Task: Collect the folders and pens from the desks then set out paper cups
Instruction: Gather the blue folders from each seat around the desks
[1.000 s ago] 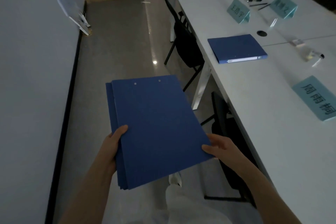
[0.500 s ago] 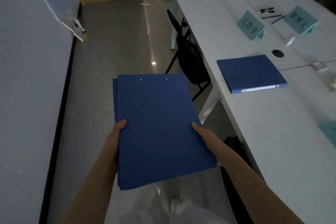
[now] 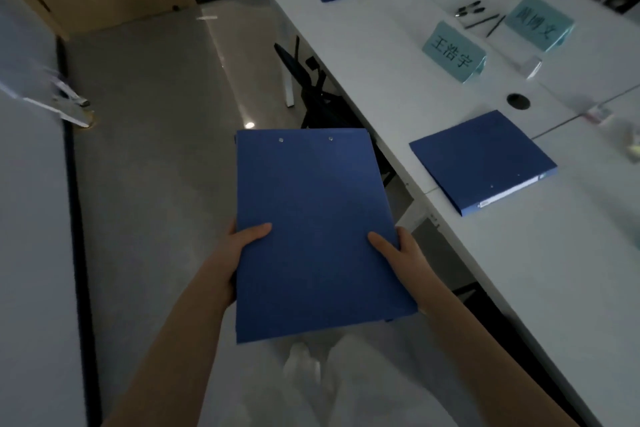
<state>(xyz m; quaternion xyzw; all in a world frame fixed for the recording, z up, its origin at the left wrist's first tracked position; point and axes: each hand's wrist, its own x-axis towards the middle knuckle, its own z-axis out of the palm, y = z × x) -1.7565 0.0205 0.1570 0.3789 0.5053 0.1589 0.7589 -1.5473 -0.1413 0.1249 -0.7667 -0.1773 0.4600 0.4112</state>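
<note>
Both hands, left and right, are gripping the flat blue folder stack by its side edges, lower folders risking sliding out when one grip frees for the blue folder on the white tabletop right of it.

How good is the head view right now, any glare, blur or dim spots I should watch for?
Head view: dim overall, so the held folders read as one dark blue slab; a small glare spot on the floor; motion smear at the left edge and far right; wide-angle bending of the desk edges; name cards sharp enough to show print, pens small and soft.
</note>
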